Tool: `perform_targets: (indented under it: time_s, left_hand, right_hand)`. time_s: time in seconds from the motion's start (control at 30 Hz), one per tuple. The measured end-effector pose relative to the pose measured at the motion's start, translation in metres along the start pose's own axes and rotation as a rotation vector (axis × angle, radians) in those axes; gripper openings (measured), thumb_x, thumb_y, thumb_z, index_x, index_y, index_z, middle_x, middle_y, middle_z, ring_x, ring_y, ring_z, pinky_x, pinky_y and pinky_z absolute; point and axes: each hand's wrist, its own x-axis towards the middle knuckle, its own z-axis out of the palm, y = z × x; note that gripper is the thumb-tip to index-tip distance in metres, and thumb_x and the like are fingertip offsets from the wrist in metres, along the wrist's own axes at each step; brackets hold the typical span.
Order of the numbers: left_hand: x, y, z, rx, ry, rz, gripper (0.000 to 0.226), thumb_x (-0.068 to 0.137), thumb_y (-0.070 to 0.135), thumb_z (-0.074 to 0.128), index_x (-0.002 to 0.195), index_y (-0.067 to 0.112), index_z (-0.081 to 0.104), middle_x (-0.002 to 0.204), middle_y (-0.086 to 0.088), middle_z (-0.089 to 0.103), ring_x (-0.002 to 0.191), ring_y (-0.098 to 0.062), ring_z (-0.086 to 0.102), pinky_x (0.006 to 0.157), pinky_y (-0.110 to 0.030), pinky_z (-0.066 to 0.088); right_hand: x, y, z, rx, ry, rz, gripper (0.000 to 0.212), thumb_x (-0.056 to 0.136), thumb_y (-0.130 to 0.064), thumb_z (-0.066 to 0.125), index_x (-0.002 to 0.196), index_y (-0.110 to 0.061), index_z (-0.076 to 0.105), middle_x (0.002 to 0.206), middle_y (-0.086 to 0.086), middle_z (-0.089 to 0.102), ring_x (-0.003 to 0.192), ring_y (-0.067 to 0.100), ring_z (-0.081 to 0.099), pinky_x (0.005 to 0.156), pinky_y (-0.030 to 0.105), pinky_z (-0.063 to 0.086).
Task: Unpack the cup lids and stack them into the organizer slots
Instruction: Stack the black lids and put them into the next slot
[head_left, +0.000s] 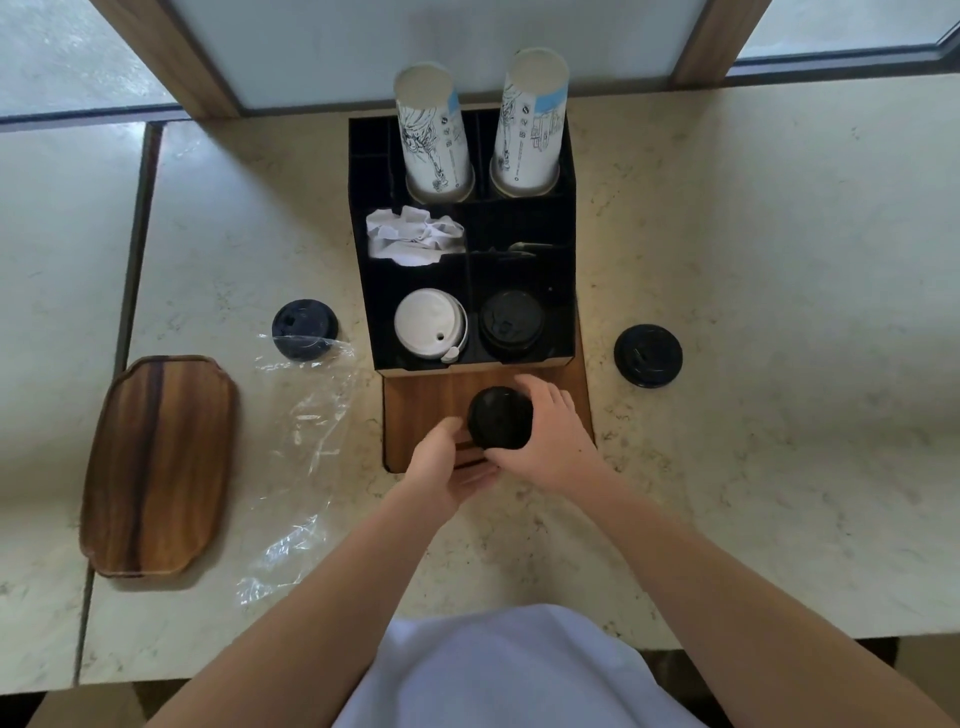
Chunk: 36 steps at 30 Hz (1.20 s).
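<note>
While both hands (519, 447) grip a lid stack (500, 417) at centre, fingers curled round it, organizer (566, 260) slots hold lids; two piles (648, 355) remain on desk (753, 312).

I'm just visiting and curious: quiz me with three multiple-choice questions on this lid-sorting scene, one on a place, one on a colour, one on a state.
1. Where is the wooden tray?
A. left of the organizer
B. inside it
C. on the cups

2. What colour are the lids in the front-left slot?
A. black
B. white
C. red

3. The right hand is:
A. hanging idle
B. flat on the counter
C. gripping a stack of black lids

Answers: 1 A, it lies at the counter's left. 2 B, white top lid beside the black stack. 3 C, fingers curl round the black lid stack.
</note>
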Motion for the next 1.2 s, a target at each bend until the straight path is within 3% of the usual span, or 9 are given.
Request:
perform_targets:
  time_s: [0.17,0.37,0.47,0.63,0.73,0.8,0.97,1.1,1.2]
  left_hand:
    - [-0.005,0.011,-0.008,-0.164,-0.347,-0.209,0.062,0.093,0.062,0.051,0.127,0.014,0.068,0.123,-0.02,0.072,0.107,-0.04,0.071,0.075,-0.051,0.06]
    - [-0.013,0.013,-0.004,-0.175,-0.533,-0.281,0.073,0.083,0.07,0.062,0.124,0.01,0.072,0.132,-0.019,0.067,0.115,-0.039,0.068,0.086,-0.05,0.058]
    - [-0.012,0.013,0.001,-0.215,-0.521,-0.235,0.06,0.089,0.059,0.06,0.123,0.012,0.073,0.13,-0.019,0.067,0.117,-0.039,0.066,0.09,-0.05,0.056]
    - [-0.008,0.012,0.006,-0.291,-0.46,-0.141,0.047,0.092,0.05,0.058,0.118,0.013,0.073,0.128,-0.022,0.068,0.114,-0.044,0.067,0.083,-0.051,0.057]
    - [-0.007,0.011,0.005,-0.286,-0.446,-0.134,0.049,0.091,0.05,0.059,0.118,0.013,0.074,0.128,-0.022,0.069,0.113,-0.044,0.067,0.083,-0.051,0.057]
    - [-0.006,0.012,0.004,-0.278,-0.44,-0.13,0.05,0.09,0.051,0.059,0.119,0.013,0.074,0.127,-0.021,0.069,0.112,-0.043,0.068,0.083,-0.05,0.057]
    - [-0.006,0.012,-0.003,-0.289,-0.387,-0.102,0.051,0.091,0.051,0.058,0.123,0.013,0.072,0.125,-0.021,0.07,0.11,-0.043,0.069,0.082,-0.049,0.058]
    - [-0.01,0.012,-0.005,-0.331,-0.317,-0.089,0.047,0.091,0.051,0.058,0.114,0.013,0.074,0.123,-0.02,0.071,0.106,-0.041,0.071,0.081,-0.049,0.059]
    - [-0.015,0.012,-0.002,-0.371,-0.295,-0.103,0.05,0.09,0.05,0.061,0.122,0.013,0.07,0.122,-0.021,0.072,0.109,-0.042,0.07,0.084,-0.05,0.059]
  right_hand:
    - [-0.023,-0.015,-0.018,0.147,-0.147,-0.067,0.105,0.06,-0.057,0.082,0.147,-0.038,0.026,0.126,-0.023,0.043,0.128,0.006,0.039,0.105,0.029,0.042]
    - [-0.034,-0.027,-0.032,0.101,-0.17,-0.122,0.104,0.062,-0.054,0.08,0.15,-0.037,0.027,0.141,-0.018,0.047,0.134,0.008,0.035,0.111,0.045,0.041]
    - [-0.031,-0.018,-0.046,0.16,-0.157,-0.114,0.104,0.063,-0.063,0.08,0.15,-0.036,0.031,0.143,-0.02,0.044,0.134,0.004,0.036,0.111,0.037,0.04]
    - [0.017,0.051,-0.102,0.004,0.389,0.255,0.073,0.079,-0.043,0.079,0.141,-0.016,0.05,0.136,0.005,0.055,0.129,0.026,0.046,0.105,0.042,0.045]
    - [0.038,0.088,-0.12,-0.176,0.229,0.433,0.091,0.074,-0.042,0.083,0.15,-0.019,0.036,0.143,0.008,0.048,0.136,0.032,0.034,0.106,0.052,0.041]
    - [0.046,0.099,-0.121,-0.237,0.111,0.425,0.102,0.071,-0.04,0.085,0.154,-0.023,0.027,0.148,0.006,0.045,0.141,0.032,0.029,0.108,0.055,0.039]
    - [0.055,0.103,-0.114,-0.28,0.162,0.338,0.1,0.07,-0.038,0.085,0.152,-0.026,0.03,0.146,0.003,0.05,0.138,0.031,0.036,0.106,0.054,0.041]
    - [0.04,0.066,-0.106,-0.151,0.281,0.279,0.096,0.065,-0.06,0.076,0.145,-0.022,0.04,0.139,0.004,0.052,0.13,0.029,0.043,0.103,0.049,0.044]
    - [0.012,0.013,-0.086,-0.129,0.334,0.109,0.096,0.059,-0.076,0.064,0.137,-0.022,0.048,0.129,0.001,0.054,0.12,0.023,0.045,0.098,0.04,0.045]
